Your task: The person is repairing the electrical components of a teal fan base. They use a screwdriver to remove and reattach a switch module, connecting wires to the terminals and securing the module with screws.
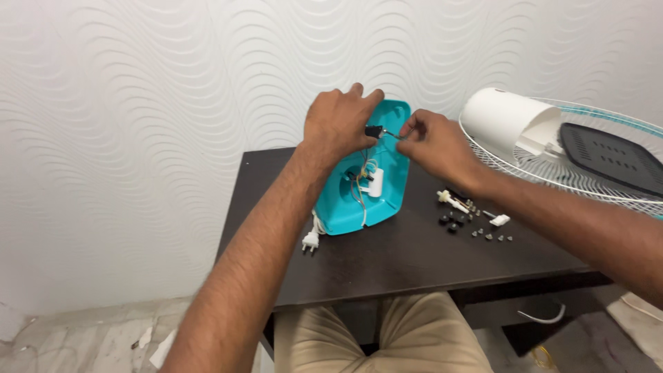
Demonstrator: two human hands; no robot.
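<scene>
A turquoise fan base (392, 181) stands tilted on its edge on the dark table (414, 262), its open underside toward me with coloured wires and a white capacitor (376, 182) inside. My left hand (338, 123) grips the top of the base and pinches a small black part (373, 130). Just right of it, my right hand (436, 144) pinches a thin wire that leads to that black part.
A white plug (310, 241) on its cord lies at the base's lower left. Several screws, small black pieces and a white part (498, 220) lie to the right. A white fan motor housing (507, 121) with its wire guard (594, 181) rests at the right edge.
</scene>
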